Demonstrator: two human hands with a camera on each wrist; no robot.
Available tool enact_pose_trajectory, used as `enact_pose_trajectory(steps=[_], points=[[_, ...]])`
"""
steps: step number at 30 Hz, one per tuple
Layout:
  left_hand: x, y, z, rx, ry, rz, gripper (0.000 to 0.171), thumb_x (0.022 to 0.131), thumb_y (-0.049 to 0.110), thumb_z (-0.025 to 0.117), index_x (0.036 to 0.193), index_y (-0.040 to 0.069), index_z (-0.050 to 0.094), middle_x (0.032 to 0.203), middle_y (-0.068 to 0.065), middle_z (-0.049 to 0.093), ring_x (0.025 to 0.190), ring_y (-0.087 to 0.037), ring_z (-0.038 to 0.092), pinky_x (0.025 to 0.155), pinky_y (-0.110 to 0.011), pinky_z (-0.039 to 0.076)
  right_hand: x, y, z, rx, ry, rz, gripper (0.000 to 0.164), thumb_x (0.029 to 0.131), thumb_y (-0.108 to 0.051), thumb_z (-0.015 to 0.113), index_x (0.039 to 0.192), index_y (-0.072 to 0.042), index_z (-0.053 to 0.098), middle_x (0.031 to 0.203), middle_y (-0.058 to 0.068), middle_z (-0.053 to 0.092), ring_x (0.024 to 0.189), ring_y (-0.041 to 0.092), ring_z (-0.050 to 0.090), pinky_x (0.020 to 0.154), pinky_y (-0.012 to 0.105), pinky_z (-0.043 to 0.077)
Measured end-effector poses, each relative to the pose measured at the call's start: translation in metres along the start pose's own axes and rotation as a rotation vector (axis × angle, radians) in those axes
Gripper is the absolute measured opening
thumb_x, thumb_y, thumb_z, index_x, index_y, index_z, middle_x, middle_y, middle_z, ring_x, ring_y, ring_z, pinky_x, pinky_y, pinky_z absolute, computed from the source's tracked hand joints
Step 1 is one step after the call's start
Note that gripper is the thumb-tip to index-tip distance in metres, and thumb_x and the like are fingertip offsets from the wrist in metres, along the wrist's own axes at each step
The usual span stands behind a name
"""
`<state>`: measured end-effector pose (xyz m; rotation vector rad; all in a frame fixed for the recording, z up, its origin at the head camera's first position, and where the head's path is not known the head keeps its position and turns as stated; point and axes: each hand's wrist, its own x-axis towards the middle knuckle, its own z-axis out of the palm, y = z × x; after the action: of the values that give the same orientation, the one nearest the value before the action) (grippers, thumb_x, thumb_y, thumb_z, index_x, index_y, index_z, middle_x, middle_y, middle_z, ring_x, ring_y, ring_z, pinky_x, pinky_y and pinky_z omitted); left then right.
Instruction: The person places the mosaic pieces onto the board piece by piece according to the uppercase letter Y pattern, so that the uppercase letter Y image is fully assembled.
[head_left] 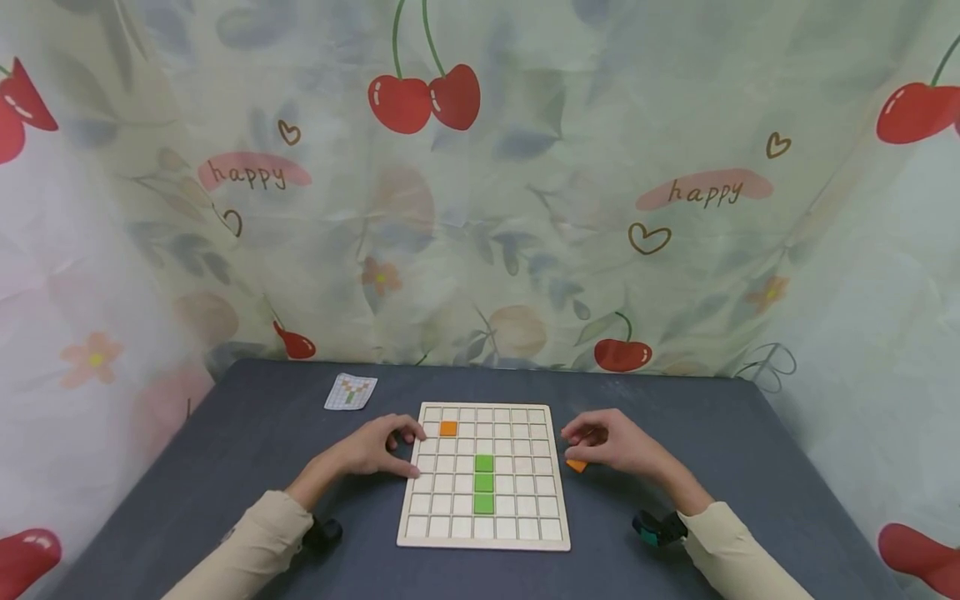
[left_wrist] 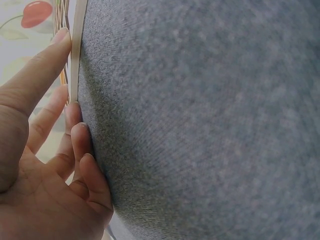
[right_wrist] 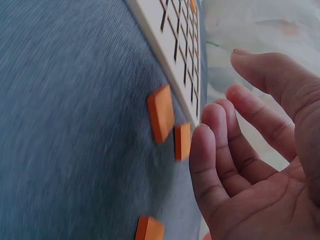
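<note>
A pale wooden grid board point(head_left: 525, 543) lies flat on the table. One orange square tile point(head_left: 448, 428) sits in its upper left part, and a column of three green tiles point(head_left: 484, 483) runs down the middle. My left hand point(head_left: 375, 447) rests at the board's left edge, thumb and fingertips touching the rim, the other fingers loosely bent. To the right of the board my right hand point(head_left: 621, 447) hovers with relaxed fingers and nothing between them. Below it lie loose orange tiles point(right_wrist: 161, 114), three visible in the right wrist view; the head view shows one orange tile point(head_left: 577, 466) partly covered by that hand.
A small card point(head_left: 350, 392) printed with a grid of coloured squares lies behind my left hand. The dark cloth-covered table point(head_left: 262, 417) is enclosed by a patterned curtain point(head_left: 480, 208) at the back and sides. A thin looped wire point(head_left: 772, 367) shows at the back right corner.
</note>
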<state>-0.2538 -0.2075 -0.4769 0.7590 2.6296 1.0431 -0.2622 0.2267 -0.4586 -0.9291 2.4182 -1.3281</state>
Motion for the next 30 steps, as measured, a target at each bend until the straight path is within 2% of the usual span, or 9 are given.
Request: enact_pose_trajectory(steps=[5, 11, 18, 26, 30], points=[[0.000, -0.002, 0.000, 0.004, 0.004, 0.007, 0.044, 0.081, 0.025, 0.089, 0.116, 0.011, 0.066, 0.103, -0.004, 0.056, 0.088, -0.021, 0.050, 0.079, -0.036, 0.041, -0.010, 0.009, -0.010, 0.005, 0.005, -0.003, 0.024, 0.093, -0.009, 0.076, 0.113, 0.004, 0.070, 0.104, 0.014, 0.070, 0.083, 0.027, 0.067, 0.070, 0.031, 0.054], [-0.002, 0.000, 0.000, 0.001, 0.006, 0.032, 0.044, 0.081, 0.025, 0.089, 0.116, 0.009, 0.066, 0.103, -0.003, 0.056, 0.088, -0.022, 0.050, 0.078, -0.036, 0.042, -0.023, 0.017, -0.022, -0.036, 0.035, 0.006, 0.025, 0.093, -0.014, 0.077, 0.112, 0.001, 0.071, 0.106, 0.015, 0.069, 0.084, 0.022, 0.067, 0.071, 0.032, 0.055], [-0.001, 0.000, 0.000, 0.000, 0.009, 0.013, 0.044, 0.081, 0.025, 0.089, 0.115, 0.011, 0.066, 0.103, -0.004, 0.056, 0.088, -0.023, 0.050, 0.078, -0.037, 0.041, -0.038, 0.026, -0.034, -0.052, 0.072, 0.066, 0.029, 0.092, -0.014, 0.078, 0.113, 0.003, 0.070, 0.109, 0.017, 0.067, 0.086, 0.021, 0.066, 0.072, 0.031, 0.054], [-0.001, -0.002, 0.000, 0.007, 0.004, 0.003, 0.044, 0.082, 0.027, 0.089, 0.117, 0.012, 0.066, 0.104, -0.003, 0.056, 0.088, -0.021, 0.050, 0.079, -0.038, 0.041, -0.048, 0.034, -0.041, -0.108, 0.079, 0.108, 0.044, 0.087, -0.019, 0.084, 0.120, 0.005, 0.066, 0.116, 0.019, 0.065, 0.098, 0.033, 0.064, 0.078, 0.032, 0.055], [0.000, -0.004, 0.001, 0.010, 0.003, -0.004, 0.044, 0.082, 0.028, 0.088, 0.117, 0.013, 0.066, 0.104, -0.003, 0.056, 0.088, -0.020, 0.050, 0.080, -0.038, 0.041, -0.051, 0.037, -0.041, -0.098, 0.073, 0.136, 0.047, 0.086, -0.020, 0.085, 0.121, 0.005, 0.065, 0.117, 0.019, 0.065, 0.099, 0.034, 0.064, 0.078, 0.032, 0.055]])
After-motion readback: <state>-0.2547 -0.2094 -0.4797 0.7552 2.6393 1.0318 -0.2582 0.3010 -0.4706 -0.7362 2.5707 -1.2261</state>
